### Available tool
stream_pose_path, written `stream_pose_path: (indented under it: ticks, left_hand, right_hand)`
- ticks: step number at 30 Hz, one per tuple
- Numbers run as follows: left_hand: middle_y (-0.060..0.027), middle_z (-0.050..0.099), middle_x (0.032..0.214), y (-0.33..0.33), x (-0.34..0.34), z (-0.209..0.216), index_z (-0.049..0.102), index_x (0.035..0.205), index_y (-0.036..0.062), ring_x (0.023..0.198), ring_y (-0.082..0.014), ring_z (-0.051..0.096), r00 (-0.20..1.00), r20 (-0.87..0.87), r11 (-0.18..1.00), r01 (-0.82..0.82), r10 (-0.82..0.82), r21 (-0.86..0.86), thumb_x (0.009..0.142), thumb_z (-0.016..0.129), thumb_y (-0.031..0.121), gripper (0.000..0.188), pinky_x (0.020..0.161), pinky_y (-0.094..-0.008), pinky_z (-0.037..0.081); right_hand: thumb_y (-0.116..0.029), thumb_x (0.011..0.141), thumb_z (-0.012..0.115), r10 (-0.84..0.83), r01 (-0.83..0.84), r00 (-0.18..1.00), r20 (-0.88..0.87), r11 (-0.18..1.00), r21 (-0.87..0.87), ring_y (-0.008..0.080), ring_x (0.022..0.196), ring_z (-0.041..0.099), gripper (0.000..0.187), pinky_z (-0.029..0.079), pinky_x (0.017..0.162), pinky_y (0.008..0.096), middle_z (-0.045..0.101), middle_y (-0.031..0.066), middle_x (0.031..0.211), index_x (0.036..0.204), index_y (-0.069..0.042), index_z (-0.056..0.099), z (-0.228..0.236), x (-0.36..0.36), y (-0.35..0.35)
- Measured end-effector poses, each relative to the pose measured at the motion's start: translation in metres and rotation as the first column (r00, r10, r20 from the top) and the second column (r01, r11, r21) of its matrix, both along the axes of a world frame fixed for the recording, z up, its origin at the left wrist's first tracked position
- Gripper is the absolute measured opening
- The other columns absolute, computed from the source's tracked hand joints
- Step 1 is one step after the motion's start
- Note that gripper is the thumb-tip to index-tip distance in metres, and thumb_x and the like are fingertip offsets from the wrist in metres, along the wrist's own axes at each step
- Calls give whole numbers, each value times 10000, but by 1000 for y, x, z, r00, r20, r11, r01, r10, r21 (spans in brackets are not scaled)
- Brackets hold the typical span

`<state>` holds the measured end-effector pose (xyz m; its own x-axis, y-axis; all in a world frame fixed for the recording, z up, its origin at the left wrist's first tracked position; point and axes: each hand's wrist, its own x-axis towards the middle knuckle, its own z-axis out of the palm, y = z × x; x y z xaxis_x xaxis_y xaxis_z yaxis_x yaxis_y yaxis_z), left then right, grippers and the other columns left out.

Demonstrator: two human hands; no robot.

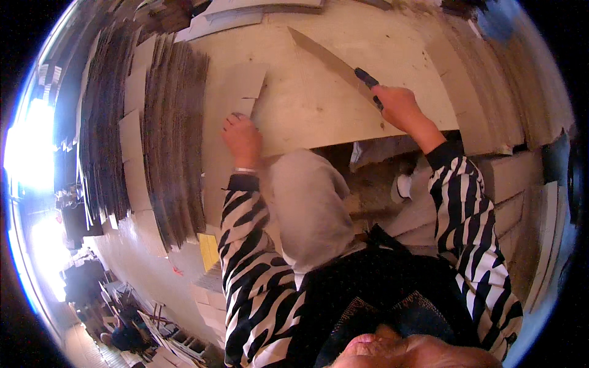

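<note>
My right hand (397, 107) is wrapped round the black handle of what looks by its outline like a hand saw (325, 58). Its long, flat, brownish blade slants to the far left over the pale plywood board (300, 116); teeth cannot be made out. Toward the left of the board, my left hand (242, 136) has its fingers curled at the near end of a flat cardboard piece (244, 81) with a short slit in its edge. Part of that piece is hidden by the fingers.
Tall stacks of cardboard sheets (175, 135) stand close on the left. More stacked cardboard (481, 92) lines the right side. Flat sheets (227, 23) lie at the board's far edge. My knee (310, 202) is against the near edge. Clutter (165, 334) fills the lower left.
</note>
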<state>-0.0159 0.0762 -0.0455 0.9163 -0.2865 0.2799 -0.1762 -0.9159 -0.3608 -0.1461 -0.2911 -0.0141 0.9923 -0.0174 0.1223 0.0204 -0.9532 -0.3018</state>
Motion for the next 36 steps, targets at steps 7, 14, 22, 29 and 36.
stream_pose_path:
  ticks: [7,14,22,29,36]
  left_hand:
    - [-186,600,870,10,15,13,641,922,3,832,-376,582,953,-19,803,244,-303,-544,735,589,98,216,729,-424,479]
    - [-205,583,766,-50,0,-37,610,848,-15,773,-400,560,926,-98,457,87,-366,-885,818,476,112,187,706,-433,454]
    - [-9,507,673,-76,-4,-28,644,859,-50,659,-113,457,788,-345,86,-352,-510,-932,832,463,100,236,590,-291,390]
    - [2,555,674,-61,-2,-12,673,948,-72,634,-100,459,830,-423,251,-350,-364,-903,853,527,138,273,572,-287,387]
    - [11,584,714,-110,-33,34,669,963,-71,659,-88,488,749,-359,148,-336,-557,-930,869,568,142,254,578,-265,395]
  right_hand:
    - [-92,789,527,116,-157,930,348,983,93,349,752,630,208,493,637,461,638,127,822,977,-96,614,17,3,26]
    - [-54,750,551,188,-291,874,448,941,172,340,699,595,209,471,587,440,595,113,764,948,-95,605,20,7,53]
    - [-52,767,546,161,-221,925,344,965,143,323,750,605,186,475,593,442,608,95,820,939,-99,600,8,6,44]
    - [-55,766,554,214,-274,892,398,956,101,324,724,616,199,485,584,452,607,106,782,953,-100,603,5,18,63]
    - [-49,776,538,157,-178,955,251,982,64,337,749,622,246,494,608,454,615,118,796,1009,-107,591,-10,14,39]
